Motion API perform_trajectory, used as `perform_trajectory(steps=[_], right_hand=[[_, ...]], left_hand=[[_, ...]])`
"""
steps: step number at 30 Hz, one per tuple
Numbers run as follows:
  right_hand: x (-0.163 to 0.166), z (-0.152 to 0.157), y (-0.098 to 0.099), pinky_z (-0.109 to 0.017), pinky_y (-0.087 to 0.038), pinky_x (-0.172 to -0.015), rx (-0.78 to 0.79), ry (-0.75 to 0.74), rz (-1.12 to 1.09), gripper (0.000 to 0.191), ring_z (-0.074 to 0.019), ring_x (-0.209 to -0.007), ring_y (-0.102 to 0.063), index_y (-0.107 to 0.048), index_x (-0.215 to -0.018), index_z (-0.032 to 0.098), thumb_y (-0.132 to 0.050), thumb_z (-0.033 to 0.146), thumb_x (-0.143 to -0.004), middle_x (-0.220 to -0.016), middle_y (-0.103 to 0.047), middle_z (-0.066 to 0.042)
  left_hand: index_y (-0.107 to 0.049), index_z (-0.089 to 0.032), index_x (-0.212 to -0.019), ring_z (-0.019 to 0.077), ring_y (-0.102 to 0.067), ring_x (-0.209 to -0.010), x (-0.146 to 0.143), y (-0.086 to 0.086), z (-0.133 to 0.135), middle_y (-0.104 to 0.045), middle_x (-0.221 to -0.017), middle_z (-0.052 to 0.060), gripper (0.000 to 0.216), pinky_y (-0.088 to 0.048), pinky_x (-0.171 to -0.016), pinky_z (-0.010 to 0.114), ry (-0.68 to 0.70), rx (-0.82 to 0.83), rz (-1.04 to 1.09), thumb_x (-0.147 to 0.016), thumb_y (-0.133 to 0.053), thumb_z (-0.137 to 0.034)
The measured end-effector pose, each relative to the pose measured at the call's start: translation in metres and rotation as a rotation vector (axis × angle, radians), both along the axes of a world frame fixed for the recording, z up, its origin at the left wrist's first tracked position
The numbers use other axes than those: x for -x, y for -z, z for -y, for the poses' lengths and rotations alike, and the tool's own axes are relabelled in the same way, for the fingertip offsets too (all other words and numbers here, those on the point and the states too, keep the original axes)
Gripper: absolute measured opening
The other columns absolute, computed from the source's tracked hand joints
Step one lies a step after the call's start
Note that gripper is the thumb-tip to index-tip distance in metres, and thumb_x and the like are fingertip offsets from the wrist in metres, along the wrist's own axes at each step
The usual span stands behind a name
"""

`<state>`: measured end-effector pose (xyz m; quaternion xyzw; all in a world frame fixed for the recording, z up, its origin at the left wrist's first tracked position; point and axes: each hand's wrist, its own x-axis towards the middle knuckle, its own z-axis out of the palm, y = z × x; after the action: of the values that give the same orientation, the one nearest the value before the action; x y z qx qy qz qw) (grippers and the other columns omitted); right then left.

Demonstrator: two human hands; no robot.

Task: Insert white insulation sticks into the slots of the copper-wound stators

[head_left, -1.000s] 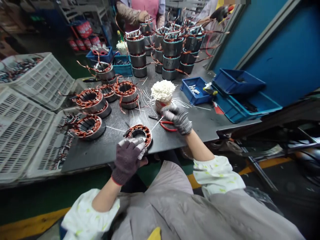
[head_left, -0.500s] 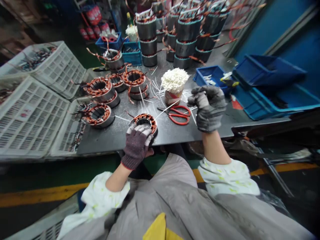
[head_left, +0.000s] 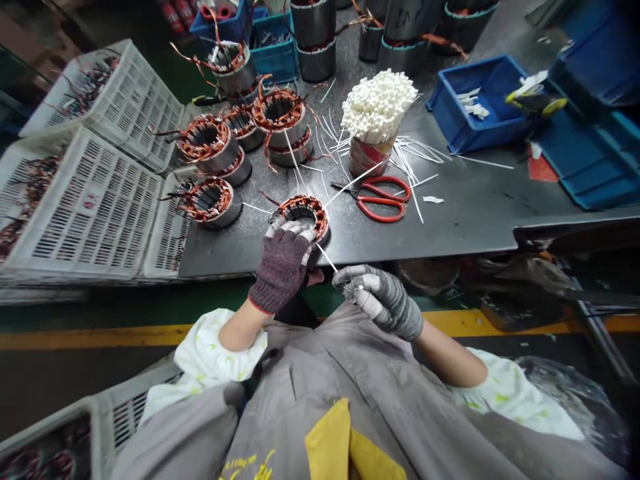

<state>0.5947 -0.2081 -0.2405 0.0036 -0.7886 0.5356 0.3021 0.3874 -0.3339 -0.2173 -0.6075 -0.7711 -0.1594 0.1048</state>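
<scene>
A copper-wound motor stator (head_left: 323, 217) sits at the table's front edge. My left hand (head_left: 284, 263), in a dark glove with pale fingertips, is closed over its near rim, fingers reaching into the bore. Several white cable ties stick out of the stator's windings. My right hand (head_left: 380, 300), in a grey glove, pinches the end of one cable tie (head_left: 327, 257), stretched taut from the stator toward me, just off the table edge. Red-handled scissors (head_left: 384, 199) lie to the right of the stator. Behind them, a can (head_left: 367, 157) holds a thick bundle of white cable ties (head_left: 377, 103).
Other wound stators (head_left: 213, 200) stand at the left, some stacked. White plastic crates (head_left: 95, 207) flank the table's left side. At the right are a blue bin (head_left: 450, 123) with white scraps and larger blue trays (head_left: 600, 160). Loose ties lie around the can. Stator stacks (head_left: 317, 60) rise behind.
My right hand has moved from beside the scissors down and left, to just off the table edge near the stator, and now pulls a tie. My left hand stays on the stator. The view tilted downward.
</scene>
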Motion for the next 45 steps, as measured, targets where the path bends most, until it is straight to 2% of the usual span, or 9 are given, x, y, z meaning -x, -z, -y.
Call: perform_trajectory(steps=[7, 11, 15, 20, 25, 30, 33, 38, 45], right_hand=[[0.036, -0.004, -0.002, -0.032, -0.061, -0.084, -0.109, 0.043, 0.021, 0.021, -0.0184, -0.095, -0.075, -0.07, -0.097, 0.022, -0.049, 0.025, -0.099, -0.111, -0.077, -0.009], [0.024, -0.003, 0.003, -0.032, -0.061, -0.08, -0.071, 0.044, -0.084, 0.019, -0.0185, -0.091, -0.075, -0.069, -0.097, 0.023, -0.05, 0.023, -0.099, -0.109, -0.077, -0.008], [0.007, 0.0, 0.006, -0.033, -0.062, -0.082, -0.033, 0.071, -0.072, 0.019, -0.0187, -0.093, -0.075, -0.068, -0.094, 0.023, -0.05, 0.024, -0.101, -0.105, -0.077, -0.008], [0.005, 0.004, 0.013, -0.03, -0.062, -0.082, -0.086, 0.041, 0.005, 0.019, -0.0167, -0.092, -0.075, -0.068, -0.099, 0.022, -0.049, 0.019, -0.1, -0.104, -0.076, -0.008], [0.005, 0.005, 0.012, -0.03, -0.061, -0.084, -0.11, 0.056, 0.027, 0.017, -0.0167, -0.093, -0.074, -0.067, -0.1, 0.022, -0.051, 0.016, -0.099, -0.105, -0.076, -0.007], [0.033, -0.002, 0.012, -0.031, -0.061, -0.086, -0.157, 0.073, -0.004, 0.018, -0.0176, -0.094, -0.075, -0.068, -0.099, 0.021, -0.05, 0.02, -0.1, -0.106, -0.076, -0.008], [0.045, -0.005, 0.007, -0.031, -0.062, -0.084, -0.149, 0.105, -0.072, 0.021, -0.0176, -0.093, -0.074, -0.068, -0.098, 0.021, -0.048, 0.024, -0.101, -0.108, -0.076, -0.009], [0.031, 0.003, -0.005, -0.027, -0.061, -0.08, -0.121, 0.037, -0.091, 0.019, -0.0149, -0.09, -0.074, -0.067, -0.103, 0.022, -0.048, 0.02, -0.101, -0.107, -0.076, -0.007], [0.049, 0.01, 0.028, -0.033, -0.062, -0.089, -0.189, 0.107, 0.004, 0.023, -0.0186, -0.096, -0.074, -0.07, -0.093, 0.022, -0.048, 0.023, -0.101, -0.107, -0.076, -0.009]], left_hand=[[-0.062, -0.018, -0.128, 0.0307, -0.061, -0.126, -0.006, 0.008, -0.002, -0.07, -0.127, 0.013, 0.035, -0.039, -0.117, 0.053, -0.043, -0.061, 0.007, -0.095, -0.056, -0.028], [-0.06, -0.017, -0.13, 0.0311, -0.058, -0.135, -0.011, 0.004, 0.0, -0.068, -0.132, 0.014, 0.037, -0.036, -0.121, 0.053, -0.013, -0.065, 0.012, -0.094, -0.059, -0.027], [-0.06, -0.018, -0.132, 0.0343, -0.044, -0.149, -0.015, -0.009, 0.001, -0.059, -0.148, 0.015, 0.043, -0.028, -0.125, 0.059, -0.035, 0.049, -0.003, -0.09, -0.064, -0.027], [-0.062, -0.019, -0.132, 0.0333, -0.056, -0.137, -0.014, -0.012, -0.001, -0.067, -0.136, 0.014, 0.044, -0.033, -0.122, 0.056, -0.056, 0.118, -0.004, -0.089, -0.063, -0.029], [-0.063, -0.018, -0.131, 0.0332, -0.058, -0.132, -0.01, -0.003, 0.0, -0.068, -0.131, 0.014, 0.042, -0.035, -0.121, 0.055, -0.033, 0.055, -0.018, -0.09, -0.06, -0.029], [-0.061, -0.017, -0.131, 0.0313, -0.061, -0.127, -0.009, 0.006, -0.001, -0.07, -0.126, 0.014, 0.04, -0.036, -0.12, 0.054, -0.013, -0.069, 0.012, -0.093, -0.057, -0.028], [-0.053, -0.015, -0.141, 0.0299, -0.06, -0.131, -0.011, 0.009, -0.001, -0.068, -0.133, 0.015, 0.046, -0.036, -0.121, 0.053, -0.02, -0.162, -0.001, -0.096, -0.053, -0.026], [-0.05, -0.012, -0.144, 0.0288, -0.059, -0.134, -0.012, 0.011, -0.002, -0.067, -0.136, 0.018, 0.046, -0.039, -0.121, 0.05, -0.061, -0.229, -0.01, -0.101, -0.051, -0.026], [-0.052, -0.01, -0.142, 0.0309, -0.058, -0.135, -0.016, 0.01, -0.001, -0.066, -0.137, 0.02, 0.044, -0.041, -0.12, 0.052, -0.108, -0.207, -0.018, -0.101, -0.05, -0.027]])
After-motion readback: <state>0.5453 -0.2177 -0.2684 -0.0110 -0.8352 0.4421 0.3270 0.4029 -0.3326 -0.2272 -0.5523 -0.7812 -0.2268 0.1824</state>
